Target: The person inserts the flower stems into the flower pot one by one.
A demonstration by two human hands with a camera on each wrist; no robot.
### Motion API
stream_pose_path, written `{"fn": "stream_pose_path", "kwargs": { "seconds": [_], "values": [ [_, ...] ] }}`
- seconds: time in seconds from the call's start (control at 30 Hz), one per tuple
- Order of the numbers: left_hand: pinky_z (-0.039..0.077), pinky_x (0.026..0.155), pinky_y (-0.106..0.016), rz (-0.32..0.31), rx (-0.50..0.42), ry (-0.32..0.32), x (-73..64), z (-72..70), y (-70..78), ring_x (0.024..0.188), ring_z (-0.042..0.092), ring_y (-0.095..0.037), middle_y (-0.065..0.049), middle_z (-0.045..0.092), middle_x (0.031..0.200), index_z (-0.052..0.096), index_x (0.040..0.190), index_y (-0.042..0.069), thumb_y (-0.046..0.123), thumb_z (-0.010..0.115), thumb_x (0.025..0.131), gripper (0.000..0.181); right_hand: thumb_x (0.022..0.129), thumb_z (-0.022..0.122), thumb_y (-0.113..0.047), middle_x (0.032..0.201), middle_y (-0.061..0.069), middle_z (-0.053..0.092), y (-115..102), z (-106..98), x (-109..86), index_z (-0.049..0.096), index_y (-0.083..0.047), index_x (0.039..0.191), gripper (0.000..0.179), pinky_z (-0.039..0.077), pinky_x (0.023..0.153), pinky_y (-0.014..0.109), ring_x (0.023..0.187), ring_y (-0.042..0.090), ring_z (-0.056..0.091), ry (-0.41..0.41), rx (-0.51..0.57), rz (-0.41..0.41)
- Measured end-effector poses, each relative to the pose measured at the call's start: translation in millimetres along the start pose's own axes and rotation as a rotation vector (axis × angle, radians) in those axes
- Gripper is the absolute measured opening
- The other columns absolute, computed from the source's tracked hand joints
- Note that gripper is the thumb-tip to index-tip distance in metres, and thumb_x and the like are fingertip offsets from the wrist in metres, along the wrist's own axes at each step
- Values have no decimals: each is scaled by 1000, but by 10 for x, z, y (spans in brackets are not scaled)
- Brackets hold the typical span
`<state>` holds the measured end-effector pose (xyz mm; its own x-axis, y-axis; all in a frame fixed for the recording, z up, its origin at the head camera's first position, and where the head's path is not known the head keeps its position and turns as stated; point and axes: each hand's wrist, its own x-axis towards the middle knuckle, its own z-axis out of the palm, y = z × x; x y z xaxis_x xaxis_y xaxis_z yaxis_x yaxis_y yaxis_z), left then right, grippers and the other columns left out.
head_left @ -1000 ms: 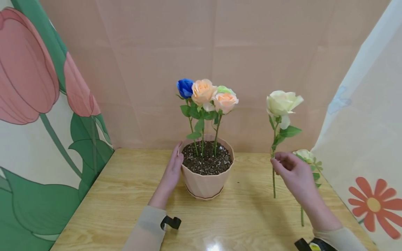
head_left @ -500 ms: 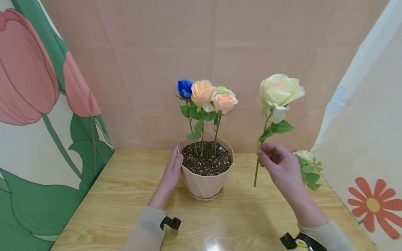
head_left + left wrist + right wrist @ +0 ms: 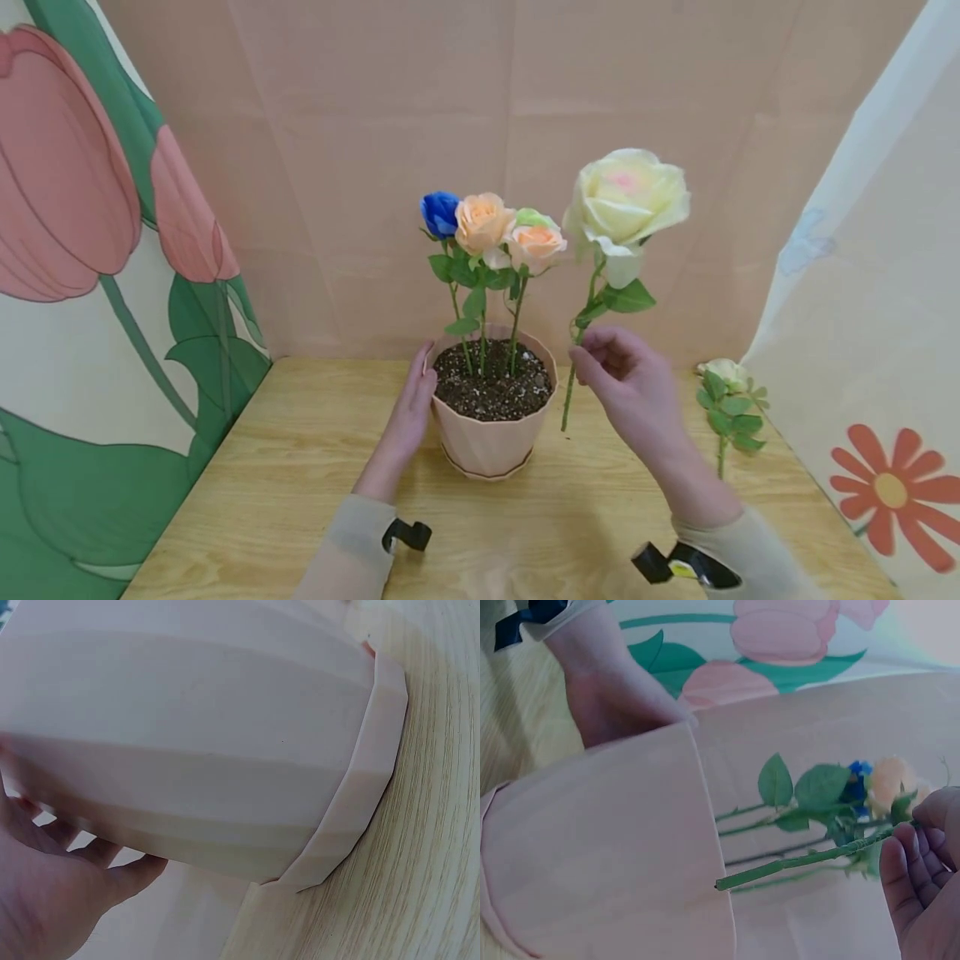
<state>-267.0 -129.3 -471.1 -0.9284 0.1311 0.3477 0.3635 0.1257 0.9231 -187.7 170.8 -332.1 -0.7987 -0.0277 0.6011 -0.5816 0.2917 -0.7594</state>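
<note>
A pale pink faceted flowerpot (image 3: 491, 446) filled with dark soil (image 3: 487, 396) stands on the table. Stems of a blue rose (image 3: 440, 214), a peach rose (image 3: 483, 222) and a second peach rose (image 3: 537, 245) rise from the soil, with a green bloom (image 3: 534, 217) behind. My left hand (image 3: 408, 408) rests along the pot's left side, fingers extended against its wall. Just right of the pot, my right hand (image 3: 630, 383) pinches the stem of a large cream rose (image 3: 630, 200) between thumb and fingertips. In the right wrist view its cut stem (image 3: 780, 866) overlaps the pot's rim.
Another cream rose (image 3: 723, 372) with green leaves lies at the table's right side. The wooden table (image 3: 300, 492) meets a pink backdrop (image 3: 360, 167) behind. Flower-printed panels flank it, with a large tulip (image 3: 67, 167) on the left and a red-orange flower (image 3: 891, 492) on the right.
My right hand has carried the cream rose leftward and slightly up, from the table's right side to beside the pot. The left hand has stayed at the pot.
</note>
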Motion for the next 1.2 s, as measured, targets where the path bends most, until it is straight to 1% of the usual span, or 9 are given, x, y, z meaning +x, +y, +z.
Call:
{"fn": "stream_pose_path", "kwargs": {
  "seconds": [0.13,0.23,0.33,0.5,0.67,0.77,0.9,1.03,1.2],
  "values": [
    [12,131,-69,-1,2,0,-3,-1,11,167,14,-37,-3,14,184,18,178,29,41,31,121,60,105,76,-5,89,15,72,-36,136,36,72,2,109,9,60,70,22,76,19,70,-26,34,-16],
    [12,131,-69,-4,-2,2,-3,-1,19,167,14,-38,-5,14,184,19,178,28,42,31,121,60,105,76,-6,89,18,71,-57,239,67,73,0,109,8,58,66,23,74,22,69,-49,61,-23],
    [12,131,-69,-6,-9,-2,-3,-5,19,167,14,-38,-7,13,184,18,178,27,42,32,121,61,105,77,-8,89,16,71,-64,341,105,74,-2,109,8,57,63,25,73,22,68,-64,80,-15],
    [11,131,-68,-1,-18,-14,3,-14,-8,167,12,-37,-8,12,184,17,179,26,41,31,121,61,105,78,-12,91,11,71,-83,465,159,75,-3,111,11,58,66,25,76,20,67,-64,87,12],
    [12,131,-69,0,-21,-24,4,-13,-5,167,12,-37,-7,11,184,16,179,28,44,30,121,61,104,78,-11,94,11,72,-141,530,217,75,-3,114,14,56,67,23,79,21,66,-58,87,14],
    [13,131,-69,-7,-18,-23,-3,-17,-6,167,13,-38,-4,11,184,16,178,30,45,30,121,61,104,78,-11,96,14,73,-148,600,270,75,-1,115,15,57,67,24,79,22,67,-56,94,14],
    [13,130,-70,-14,-8,-16,-10,-23,-19,167,14,-38,-3,11,184,16,178,32,46,30,121,61,105,77,-9,97,19,74,-86,726,335,74,2,117,16,60,72,25,82,22,69,-48,113,20],
    [13,131,-69,-14,1,-9,-11,-19,-19,167,14,-38,-5,12,184,17,178,30,46,30,121,61,105,76,-7,98,15,76,-9,838,373,74,2,116,14,60,75,26,85,22,71,-37,81,-8],
    [14,132,-67,-7,4,-2,1,-7,2,167,16,-37,-5,14,184,18,179,26,46,30,121,62,105,77,-9,97,7,75,61,946,402,77,-2,115,12,57,70,27,83,21,68,-36,0,-58]
  ]
}}
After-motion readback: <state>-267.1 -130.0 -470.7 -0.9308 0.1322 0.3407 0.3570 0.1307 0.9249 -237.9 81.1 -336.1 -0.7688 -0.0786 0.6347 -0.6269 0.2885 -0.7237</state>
